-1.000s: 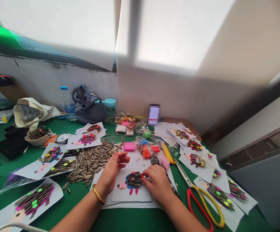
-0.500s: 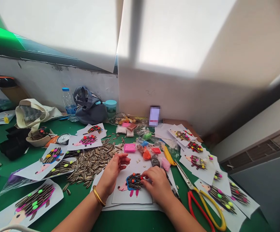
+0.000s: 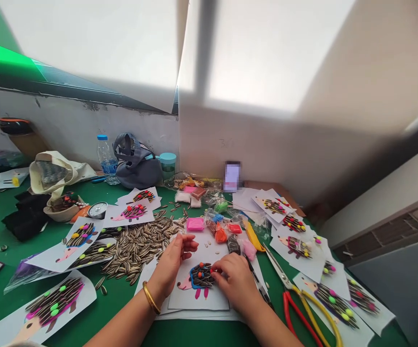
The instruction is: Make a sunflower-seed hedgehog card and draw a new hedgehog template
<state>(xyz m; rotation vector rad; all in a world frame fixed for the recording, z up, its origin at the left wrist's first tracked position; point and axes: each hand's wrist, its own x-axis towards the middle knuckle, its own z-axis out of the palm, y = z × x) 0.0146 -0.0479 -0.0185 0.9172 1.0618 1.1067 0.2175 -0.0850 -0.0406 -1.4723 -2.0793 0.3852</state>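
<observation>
A paper sheet (image 3: 214,302) in front of me carries a hedgehog (image 3: 201,275) with a pink clay face, blue clay outline and sunflower-seed spines. Orange-red clay balls dot the spines. At the hedgehog's right edge, my right hand (image 3: 238,279) pinches a small red clay ball (image 3: 213,270) between thumb and forefinger, touching or nearly touching the seeds. My left hand (image 3: 176,253) hovers left of the hedgehog, fingers loosely curled and apart, holding nothing. A heap of sunflower seeds (image 3: 137,248) lies beyond the left wrist.
Packets of coloured clay, including a pink block (image 3: 195,224), lie behind the sheet. Scissors (image 3: 288,284) and a yellow cutter (image 3: 253,236) are on the right. Hedgehog pictures (image 3: 297,248) spread along both sides. A phone (image 3: 232,177) leans against the wall near a blue bag (image 3: 138,168).
The whole view has shifted slightly down and to the right. Both hands keep nearly the same pose, with my right fingers still at the red ball on the hedgehog's edge.
</observation>
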